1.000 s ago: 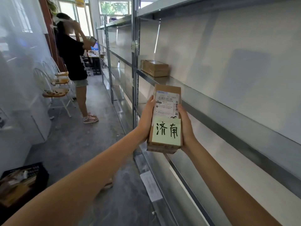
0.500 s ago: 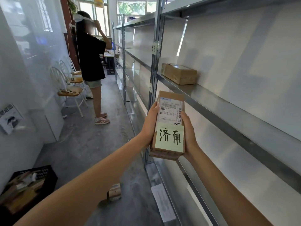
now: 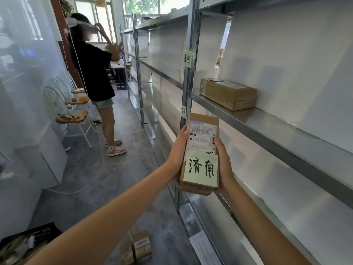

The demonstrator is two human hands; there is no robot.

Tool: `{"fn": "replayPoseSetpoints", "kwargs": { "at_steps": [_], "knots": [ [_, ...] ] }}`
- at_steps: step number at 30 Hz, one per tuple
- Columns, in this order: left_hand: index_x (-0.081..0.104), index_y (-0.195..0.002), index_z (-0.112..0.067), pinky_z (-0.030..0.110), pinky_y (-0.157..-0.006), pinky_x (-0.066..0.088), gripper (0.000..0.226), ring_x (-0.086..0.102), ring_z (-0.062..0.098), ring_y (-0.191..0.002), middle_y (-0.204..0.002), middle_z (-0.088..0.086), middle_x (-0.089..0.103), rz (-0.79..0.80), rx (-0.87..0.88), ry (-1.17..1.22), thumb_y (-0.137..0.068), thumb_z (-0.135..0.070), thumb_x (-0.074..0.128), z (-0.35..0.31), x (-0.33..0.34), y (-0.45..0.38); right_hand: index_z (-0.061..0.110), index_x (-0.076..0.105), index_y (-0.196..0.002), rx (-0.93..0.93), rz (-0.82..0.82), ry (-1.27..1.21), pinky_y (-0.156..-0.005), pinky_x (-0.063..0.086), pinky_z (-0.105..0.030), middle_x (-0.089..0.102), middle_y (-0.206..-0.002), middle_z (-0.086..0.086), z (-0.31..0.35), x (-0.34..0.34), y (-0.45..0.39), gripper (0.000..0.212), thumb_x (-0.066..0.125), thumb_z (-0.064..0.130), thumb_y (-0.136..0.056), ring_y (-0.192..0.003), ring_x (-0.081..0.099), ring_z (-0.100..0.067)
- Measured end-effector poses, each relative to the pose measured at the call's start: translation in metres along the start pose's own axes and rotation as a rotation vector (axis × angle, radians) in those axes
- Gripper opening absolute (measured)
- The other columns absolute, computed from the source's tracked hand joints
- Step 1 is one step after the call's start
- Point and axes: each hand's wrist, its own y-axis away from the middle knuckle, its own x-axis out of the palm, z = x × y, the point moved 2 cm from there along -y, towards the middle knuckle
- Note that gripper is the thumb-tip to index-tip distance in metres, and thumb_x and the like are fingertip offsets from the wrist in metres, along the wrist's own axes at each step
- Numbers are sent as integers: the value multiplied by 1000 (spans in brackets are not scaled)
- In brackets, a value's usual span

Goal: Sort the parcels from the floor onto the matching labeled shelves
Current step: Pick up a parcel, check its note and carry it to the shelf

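Compared with a moment ago, the shelf upright (image 3: 188, 104) has come closer and now stands right behind my parcel (image 3: 200, 155), and a note on it (image 3: 183, 111), just above my left thumb, has come into view beside the parcel's top edge; a second note (image 3: 188, 58) higher on the post is readable as a label too. The brown box on the shelf (image 3: 228, 93) now sits up and to the right of my hands, nearer than before. I hold the parcel upright between both hands: my left hand (image 3: 178, 150) presses flat along its left side, my right hand (image 3: 224, 161) along its right, fingers wrapped behind. A pale green sticky note (image 3: 200, 170) with two handwritten characters covers its lower front, a printed label above. To the right of my right hand the shelf level (image 3: 286, 169) lies open, its metal front rail (image 3: 267, 138) running above my knuckles. Below my forearms two small parcels (image 3: 137, 247) lie on the floor.
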Motion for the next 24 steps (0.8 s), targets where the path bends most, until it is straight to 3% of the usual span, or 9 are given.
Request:
{"fn": "replayPoseSetpoints", "kwargs": {
  "at_steps": [4, 10, 16, 22, 24],
  "knots": [
    [59, -121, -23, 58, -102, 47, 36, 65, 35, -107, -125, 26, 66, 3, -20, -6, -94, -42, 43, 15, -21, -44, 11, 57, -137, -19, -37, 26, -73, 62, -37, 65, -129, -29, -17, -5, -47, 57, 53, 51, -97, -103, 66, -40],
    [58, -123, -25, 48, -93, 54, 32, 67, 31, -104, -127, 26, 65, 31, -67, -23, -100, -38, 41, 39, -49, -120, 12, 58, -135, -51, -106, 46, -78, 61, -40, 66, -127, -28, -37, -13, -124, 57, 54, 52, -95, -112, 64, -50],
    [60, -120, -29, 60, -103, 46, 33, 66, 33, -105, -116, 14, 71, 17, -123, -1, -94, -41, 43, 52, -72, -178, 16, 62, -131, -48, -183, 103, -102, 49, -65, 69, -123, -23, -46, -13, -184, 68, 65, 61, -80, -116, 64, -48],
    [52, -140, -24, 61, -104, 48, 51, 65, 41, -117, -128, 20, 69, 59, -186, 1, -93, -44, 44, 76, -97, -216, 17, 63, -127, -46, -260, 128, -83, 59, -46, 73, -115, -22, -65, -16, -212, 74, 61, 69, -75, -102, 71, -42],
    [55, -135, -22, 60, -103, 49, 47, 64, 43, -117, -127, 22, 68, 83, -210, 6, -94, -43, 46, 82, -107, -227, 14, 63, -126, -51, -307, 143, -79, 59, -43, 73, -112, -24, -71, -11, -221, 73, 63, 67, -76, -96, 71, -40]
  ]
}}
